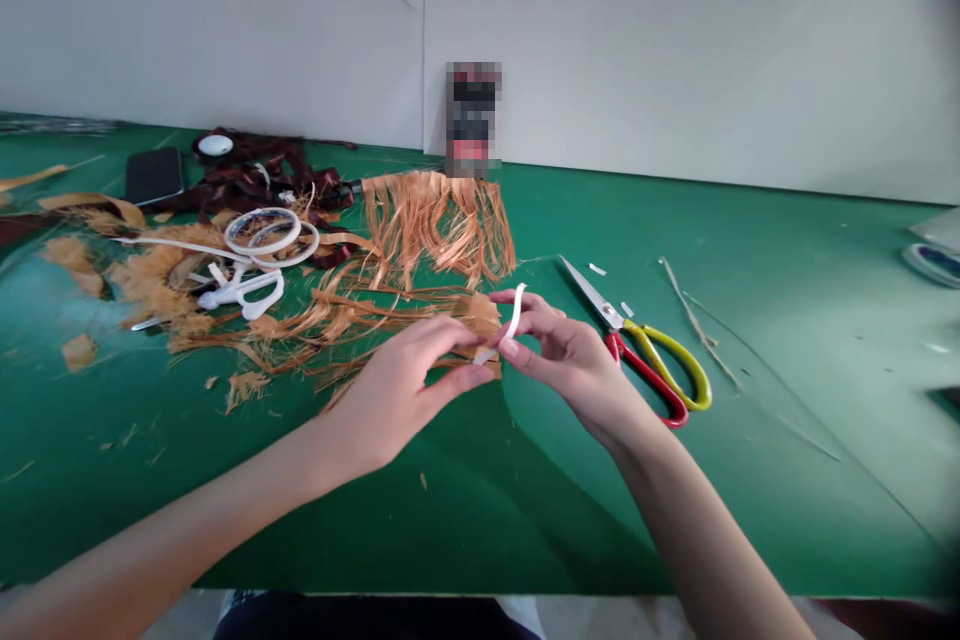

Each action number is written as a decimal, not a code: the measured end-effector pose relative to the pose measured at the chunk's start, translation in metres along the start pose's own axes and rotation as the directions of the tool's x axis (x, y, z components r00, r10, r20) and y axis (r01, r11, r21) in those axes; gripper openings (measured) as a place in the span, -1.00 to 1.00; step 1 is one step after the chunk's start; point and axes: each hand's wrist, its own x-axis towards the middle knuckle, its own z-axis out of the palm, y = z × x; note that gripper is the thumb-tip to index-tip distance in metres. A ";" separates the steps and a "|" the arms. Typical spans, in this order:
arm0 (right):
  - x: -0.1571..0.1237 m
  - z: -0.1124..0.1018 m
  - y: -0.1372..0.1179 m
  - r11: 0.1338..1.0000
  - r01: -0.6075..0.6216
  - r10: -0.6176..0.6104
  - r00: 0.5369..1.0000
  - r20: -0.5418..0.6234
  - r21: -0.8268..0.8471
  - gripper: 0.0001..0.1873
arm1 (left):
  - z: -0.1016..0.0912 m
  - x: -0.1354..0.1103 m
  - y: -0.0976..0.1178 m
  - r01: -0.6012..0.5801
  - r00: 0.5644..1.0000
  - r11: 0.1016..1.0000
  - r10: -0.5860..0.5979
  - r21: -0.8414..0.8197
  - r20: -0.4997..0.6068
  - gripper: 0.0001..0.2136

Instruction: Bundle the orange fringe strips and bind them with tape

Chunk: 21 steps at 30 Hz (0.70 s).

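Note:
My left hand (405, 380) is closed, thumb and fingers pinching the uncut end of a brown fringed strip (478, 312). Its long thin strands trail left over the table. In a pinch of its own, my right hand (574, 355) grips a short piece of white tape (517, 305), which curls up above the fingertips. A pale tape end shows near my left thumb. The fingertips of both hands almost meet, partly hiding where tape and strip touch. Right of my right hand lie large scissors (611, 315) with one red and one yellow handle.
Left on the green table (300, 530) are white tape rolls (262, 232), white-handled scissors (247, 292), brown scraps (154, 280), dark ribbon-like material (262, 165) and a black phone (154, 175). Another orange-brown fringe (439, 220) lies behind my hands. Thin cords (701, 325) lie right.

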 end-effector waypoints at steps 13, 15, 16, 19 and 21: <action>-0.003 0.009 0.009 0.967 -0.107 0.141 0.981 -0.132 0.233 -0.13 | 0.011 -0.014 0.012 0.392 0.917 0.835 -0.390 -0.387 0.086 -0.75; -0.002 0.008 0.005 0.893 -0.223 0.241 0.970 0.001 0.390 -0.25 | 0.013 -0.014 0.012 0.388 0.918 0.827 -0.384 -0.407 0.097 -0.77; -0.001 0.009 0.003 0.866 -0.259 0.271 0.962 0.036 0.428 -0.29 | 0.014 -0.014 0.012 0.389 0.918 0.827 -0.384 -0.407 0.098 -0.77; 0.001 0.010 0.001 0.851 -0.257 0.282 0.959 0.013 0.458 -0.36 | 0.017 -0.013 0.013 0.401 0.913 0.815 -0.391 -0.418 0.113 -0.76; 0.003 0.010 0.002 0.877 -0.191 0.238 0.970 -0.053 0.440 -0.43 | 0.018 -0.014 0.014 0.411 0.907 0.782 -0.399 -0.469 0.130 -0.77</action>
